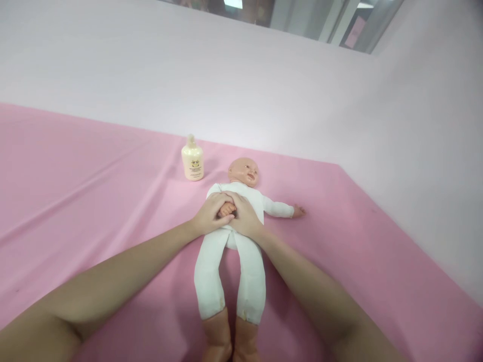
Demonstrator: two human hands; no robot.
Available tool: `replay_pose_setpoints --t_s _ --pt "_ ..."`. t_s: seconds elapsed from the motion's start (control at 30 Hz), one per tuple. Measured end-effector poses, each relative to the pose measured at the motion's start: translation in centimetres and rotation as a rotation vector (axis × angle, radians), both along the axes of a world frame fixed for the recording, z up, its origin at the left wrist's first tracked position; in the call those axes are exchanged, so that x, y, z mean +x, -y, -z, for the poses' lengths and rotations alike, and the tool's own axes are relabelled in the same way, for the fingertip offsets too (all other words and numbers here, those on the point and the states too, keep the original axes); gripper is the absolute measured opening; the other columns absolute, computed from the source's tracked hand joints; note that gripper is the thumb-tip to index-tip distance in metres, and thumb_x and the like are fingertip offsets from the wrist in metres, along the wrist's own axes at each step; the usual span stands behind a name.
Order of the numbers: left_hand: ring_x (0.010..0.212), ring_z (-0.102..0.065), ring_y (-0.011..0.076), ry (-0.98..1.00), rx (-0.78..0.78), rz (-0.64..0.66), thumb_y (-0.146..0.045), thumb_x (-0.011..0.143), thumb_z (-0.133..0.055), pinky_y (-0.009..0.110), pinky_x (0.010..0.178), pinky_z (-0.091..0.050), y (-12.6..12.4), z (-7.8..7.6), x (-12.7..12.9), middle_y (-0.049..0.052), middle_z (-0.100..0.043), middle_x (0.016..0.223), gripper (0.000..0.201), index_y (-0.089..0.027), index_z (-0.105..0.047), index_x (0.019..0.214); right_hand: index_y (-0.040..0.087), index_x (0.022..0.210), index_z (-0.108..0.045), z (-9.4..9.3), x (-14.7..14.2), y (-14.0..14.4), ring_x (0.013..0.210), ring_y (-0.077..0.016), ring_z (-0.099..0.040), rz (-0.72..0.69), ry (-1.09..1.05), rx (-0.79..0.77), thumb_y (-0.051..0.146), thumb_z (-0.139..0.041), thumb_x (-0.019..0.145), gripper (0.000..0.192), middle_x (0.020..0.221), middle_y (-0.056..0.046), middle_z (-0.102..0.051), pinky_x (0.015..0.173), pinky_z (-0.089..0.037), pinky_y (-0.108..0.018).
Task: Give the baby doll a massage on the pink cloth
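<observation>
— How is the doll (241, 201) placed on the sheet (94, 201)?

— It is laid on its back in the middle, head towards the wall (264, 90), feet nearest the camera. One arm is stretched out to the right, flat on the sheet.

— And the bottle (192, 160)?

— It is stood upright on the sheet, just left of the doll's head, not touching it, with the wall behind.

— Where are the hands found?

— Both are set on the doll's belly, touching each other. The left hand (209, 213) is brought in from the left, the right hand (245, 216) from the right, and the doll's other small hand is enclosed between them.
</observation>
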State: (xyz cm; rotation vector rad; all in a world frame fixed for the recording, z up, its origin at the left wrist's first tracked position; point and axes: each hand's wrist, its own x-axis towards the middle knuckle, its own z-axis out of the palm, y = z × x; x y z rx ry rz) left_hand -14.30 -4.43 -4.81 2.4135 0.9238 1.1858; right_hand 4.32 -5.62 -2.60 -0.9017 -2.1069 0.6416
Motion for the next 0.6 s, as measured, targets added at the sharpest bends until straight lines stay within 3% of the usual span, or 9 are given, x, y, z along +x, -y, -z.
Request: replay_pose_setpoints --t_s 0.6 --pt "0.1 -0.065 0.0299 0.003 0.03 -0.001 -0.05 0.093 -0.06 0.048 0.095 -0.05 -0.1 0.3 -0.16 0.011 -0.071 0.107 0.034 -0.022 -0.063 0.112 0.021 0.143 -0.057 0.01 -0.2 -0.01 0.127 -0.0307 -0.065 -0.001 -0.006 0.014 0.027 -0.07 0.08 0.064 0.141 -0.012 -0.069 0.116 -0.045 -0.051"
